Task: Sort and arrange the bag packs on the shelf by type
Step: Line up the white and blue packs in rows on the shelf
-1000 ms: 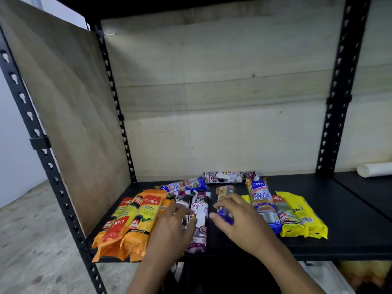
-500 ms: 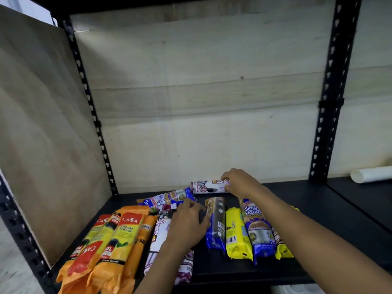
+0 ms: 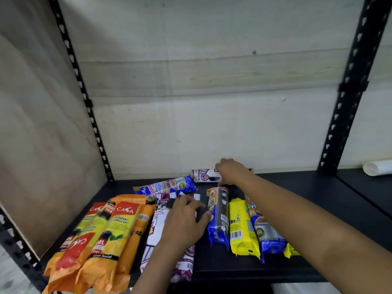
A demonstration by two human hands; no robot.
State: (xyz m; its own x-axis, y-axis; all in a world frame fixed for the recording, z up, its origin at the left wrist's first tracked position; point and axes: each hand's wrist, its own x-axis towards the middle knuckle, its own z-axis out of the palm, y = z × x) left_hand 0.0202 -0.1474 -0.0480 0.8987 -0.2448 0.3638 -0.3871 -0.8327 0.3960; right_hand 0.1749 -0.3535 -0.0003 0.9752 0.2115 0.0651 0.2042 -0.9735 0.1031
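Note:
Several bag packs lie on the black shelf (image 3: 297,192). Orange and yellow Casa packs (image 3: 101,236) are grouped at the left. White drawstring packs (image 3: 158,225) lie beside them, and my left hand (image 3: 184,221) rests flat on these, fingers spread. A blue pack (image 3: 167,187) lies crosswise behind. At the back, a white roll pack (image 3: 203,175) lies by the wall, and my right hand (image 3: 231,170) is closed over its right end. Right of centre lie a blue and black pack (image 3: 218,219), a yellow pack (image 3: 241,228) and another blue pack (image 3: 267,236).
Plywood panels close the shelf at the left (image 3: 42,134) and at the back (image 3: 212,124). Black perforated uprights (image 3: 347,92) stand at the rear corners. A white tube (image 3: 376,167) lies on the neighbouring shelf at the far right.
My right hand left the blue pack near the front and reached back to the white roll by the wall. The left hand stayed on the white packs. The view moved closer.

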